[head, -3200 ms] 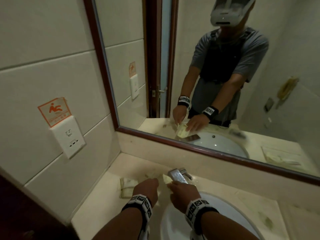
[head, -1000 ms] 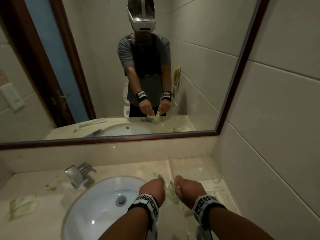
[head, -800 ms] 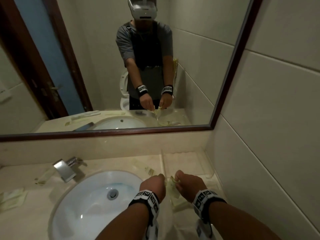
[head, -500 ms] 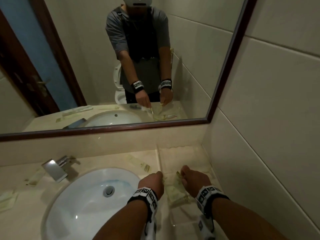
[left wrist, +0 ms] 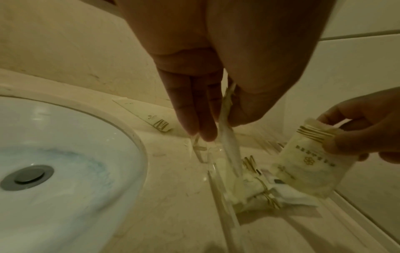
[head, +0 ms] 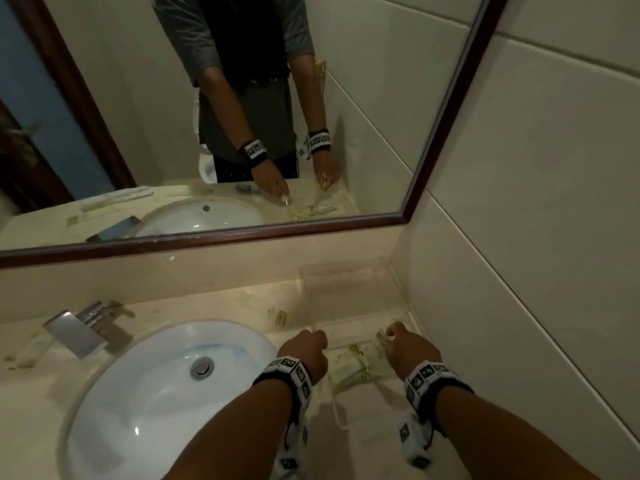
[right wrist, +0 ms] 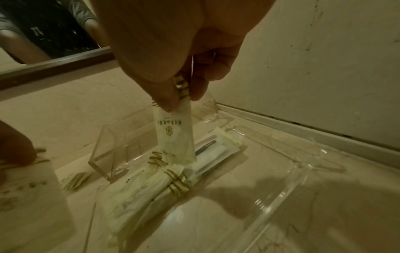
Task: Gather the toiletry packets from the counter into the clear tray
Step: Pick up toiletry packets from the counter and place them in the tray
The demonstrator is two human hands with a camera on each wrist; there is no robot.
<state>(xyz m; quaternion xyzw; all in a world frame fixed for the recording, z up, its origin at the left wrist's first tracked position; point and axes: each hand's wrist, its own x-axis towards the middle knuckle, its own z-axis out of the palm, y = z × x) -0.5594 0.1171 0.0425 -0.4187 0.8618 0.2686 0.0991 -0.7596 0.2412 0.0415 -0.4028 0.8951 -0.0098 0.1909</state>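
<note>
Though clear, tray (right wrist: 279,202) walls faint

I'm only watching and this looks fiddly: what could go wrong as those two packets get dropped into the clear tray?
1. The left hand pinches its packet right over the clear tray's left wall, beside the sink; released there, it might slide down outside.
2. The right hand pinches its packet by the top edge only, above the pile in the tray; it could land standing and tip.
3. A long packet lies on the counter and could be missed.
</note>
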